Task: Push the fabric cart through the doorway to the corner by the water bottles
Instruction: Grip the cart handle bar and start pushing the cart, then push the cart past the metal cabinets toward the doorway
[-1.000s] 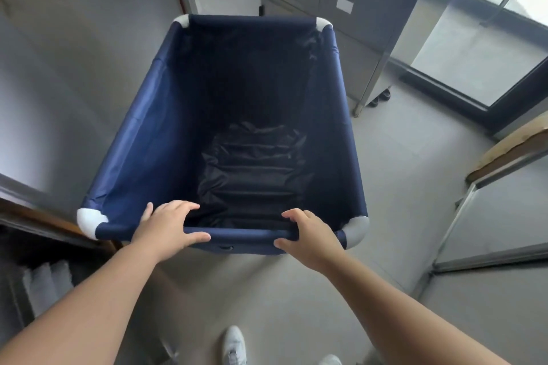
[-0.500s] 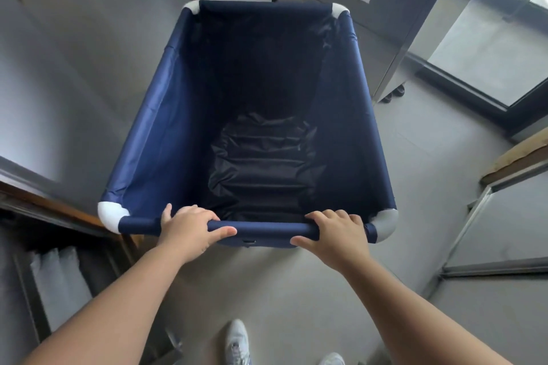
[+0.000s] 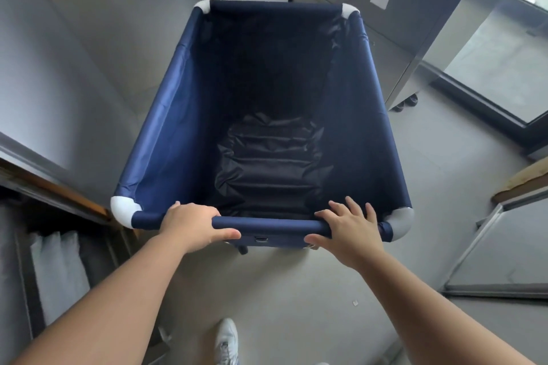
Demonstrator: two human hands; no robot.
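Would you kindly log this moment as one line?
left hand: gripping cart rail | right hand: fingers loose on rail | cart: empty | doorway: ahead

Bare forearms, no sleeves; one white lace-up sneaker (image 3: 226,341) with grey trim.

Navy fabric cart (image 3: 166,139), pale grey corners (image 3: 123,210)

Both hands on fabric cart (image 3: 166,139) near rail; right hand (image 3: 350,228) fingers loose.
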